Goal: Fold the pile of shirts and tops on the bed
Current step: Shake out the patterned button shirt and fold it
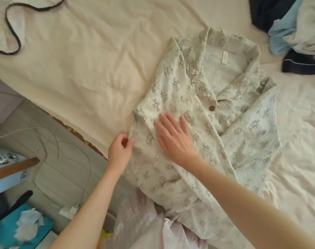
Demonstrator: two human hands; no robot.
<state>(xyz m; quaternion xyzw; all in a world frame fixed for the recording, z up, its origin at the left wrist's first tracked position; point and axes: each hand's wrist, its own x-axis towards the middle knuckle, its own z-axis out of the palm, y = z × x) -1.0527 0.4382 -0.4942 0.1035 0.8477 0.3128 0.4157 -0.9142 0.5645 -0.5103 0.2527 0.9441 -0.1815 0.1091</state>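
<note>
A pale green patterned button-up shirt point(230, 112) lies front up on the cream bed sheet point(84, 56), collar toward the far side, its left side folded in over the front. My left hand point(120, 150) pinches the shirt's left edge near the bed's side. My right hand point(173, 137) lies flat with straight fingers on the folded panel, pressing it down. A pile of other tops point(295, 26), dark blue, light blue and white, sits at the far right corner.
A white top with dark trim point(11, 27) lies flat at the far left of the bed. A pale pink garment point(144, 221) hangs at the near edge. Beside the bed are cables point(66, 146), a teal tissue box point(22, 229) and a wooden bar point(14, 166).
</note>
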